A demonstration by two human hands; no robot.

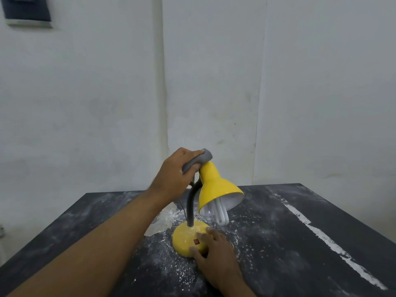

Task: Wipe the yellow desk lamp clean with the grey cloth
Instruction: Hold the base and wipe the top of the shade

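Observation:
The yellow desk lamp [216, 185] stands mid-table on a round yellow base [184, 239] with a red switch. It has a dark bendy neck [190, 207], and a white bulb [221, 214] shows under the tilted shade. My left hand [171, 174] reaches in from the left and presses the bunched grey cloth [198, 160] against the top of the shade. My right hand [216, 254] grips the near right edge of the base, fingers spread over it.
The dark table [300, 243] is dusted with white powder [162, 254], thickest around the base. A crumpled clear-white scrap [162, 219] lies just left of the base. A white streak [321, 236] runs along the right side. A white wall rises behind the far edge.

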